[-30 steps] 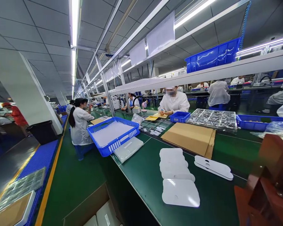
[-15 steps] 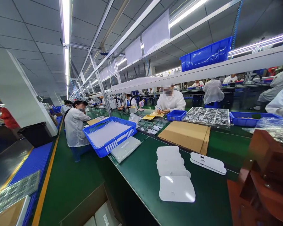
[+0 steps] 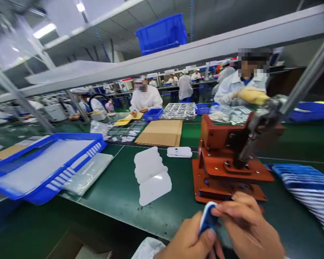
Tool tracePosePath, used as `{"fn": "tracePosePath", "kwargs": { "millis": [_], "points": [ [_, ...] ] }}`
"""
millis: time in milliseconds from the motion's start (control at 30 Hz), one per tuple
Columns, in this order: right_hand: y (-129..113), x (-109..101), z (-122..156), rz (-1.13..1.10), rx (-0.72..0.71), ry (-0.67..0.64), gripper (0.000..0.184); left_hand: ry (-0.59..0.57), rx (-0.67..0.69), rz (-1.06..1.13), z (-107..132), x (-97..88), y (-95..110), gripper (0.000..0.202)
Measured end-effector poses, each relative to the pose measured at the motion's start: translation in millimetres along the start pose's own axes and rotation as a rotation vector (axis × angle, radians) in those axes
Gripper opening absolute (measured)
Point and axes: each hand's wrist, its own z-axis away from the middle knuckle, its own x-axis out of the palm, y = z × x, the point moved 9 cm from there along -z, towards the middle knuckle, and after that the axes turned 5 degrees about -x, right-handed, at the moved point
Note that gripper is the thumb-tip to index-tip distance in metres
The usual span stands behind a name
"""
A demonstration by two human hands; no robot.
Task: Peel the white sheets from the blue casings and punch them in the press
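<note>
View swings right and down. Left hand [image 3: 185, 239] and right hand [image 3: 248, 225] now in frame, pinching a blue-and-white piece [image 3: 207, 218] between them, just in front of the rust-red press fixture [image 3: 226, 169], which moves from the picture's edge to mid-frame. Blue-and-white striped pile [image 3: 307, 190] newly visible at right.

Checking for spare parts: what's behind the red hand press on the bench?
Beyond the red metal hand press lies a clear plastic bag of small parts, with a blue tray off to the right. The press's body hides the bench directly behind it.
</note>
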Motion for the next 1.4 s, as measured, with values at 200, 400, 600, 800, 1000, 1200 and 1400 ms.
{"fn": "tracePosePath", "kwargs": {
  "millis": [200,400,600,800,1000,1200,1400],
  "points": [
    [10,9,-21,-0.175,0.261,-0.177,0.039,-0.05,-0.079,0.038,6,2.1,-9,0.054],
    [1,6,-15,-0.234,0.369,-0.23,0.038,-0.076,-0.113,0.1,9,6.8,-7,0.052],
    [-8,-4,-11,-0.241,0.268,-0.07,0.033,-0.094,-0.135,0.081,6,14.5,0,0.057],
    [-19,-7,-5,-0.114,0.063,-0.031,0.029,-0.101,-0.108,0.038,4,15.8,3,0.046],
    [-37,-6,-10,0.133,-0.151,0.002,0.03,-0.018,-0.085,-0.107,2,12.8,8,0.041],
    [-50,-2,-12,0.271,-0.316,0.072,0.034,0.07,-0.075,-0.252,1,9.5,13,0.041],
    [-38,3,-19,0.141,-0.21,-0.13,0.03,0.113,-0.066,-0.403,2,0.3,13,0.041]
  ]
}}
